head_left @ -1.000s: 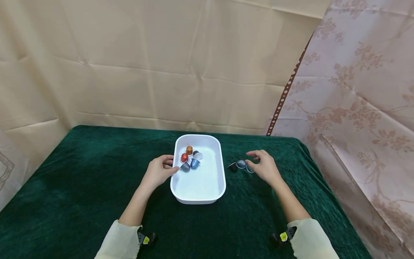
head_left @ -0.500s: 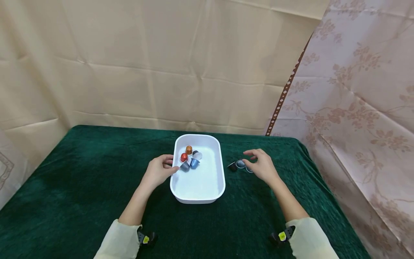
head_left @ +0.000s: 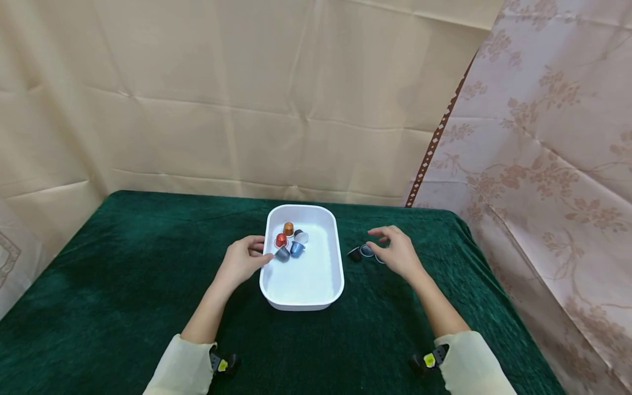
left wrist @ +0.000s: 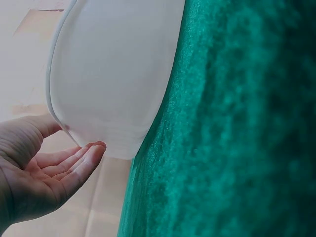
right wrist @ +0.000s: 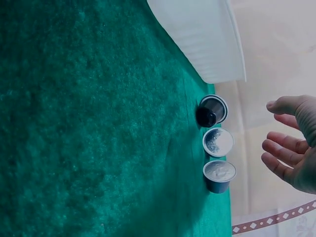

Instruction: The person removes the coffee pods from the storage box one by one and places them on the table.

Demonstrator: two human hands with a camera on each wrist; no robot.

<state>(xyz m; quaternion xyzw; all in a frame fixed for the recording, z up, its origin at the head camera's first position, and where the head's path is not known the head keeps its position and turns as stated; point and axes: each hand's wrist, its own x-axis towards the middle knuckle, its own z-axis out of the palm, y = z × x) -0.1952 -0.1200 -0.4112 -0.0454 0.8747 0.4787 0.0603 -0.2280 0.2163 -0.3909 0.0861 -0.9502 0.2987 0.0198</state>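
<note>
My left hand (head_left: 243, 262) holds the left rim of a white plastic tray (head_left: 302, 307), thumb over the edge and fingers against the outer wall, as the left wrist view also shows. Inside the tray lie several coffee capsules, among them an orange capsule (head_left: 288, 227), a red capsule (head_left: 281, 240), a blue capsule (head_left: 297, 249) and a grey capsule (head_left: 282, 254). My right hand (head_left: 399, 254) hovers with parted, bent fingers and nothing between them. Near it on the cloth stand a tipped black capsule (right wrist: 213, 109) and two foil-topped capsules, the middle one (right wrist: 218, 142) and the end one (right wrist: 219, 174).
Dark green velvet cloth (head_left: 123, 285) covers the table. Behind it hangs a beige curtain (head_left: 207, 109), and a pink floral curtain (head_left: 558, 164) with a brown patterned border is on the right. The tray's right wall stands just left of the loose capsules.
My right hand has shifted slightly left above the loose capsules, covering more of them in the head view. My left hand and the tray stay where they were.
</note>
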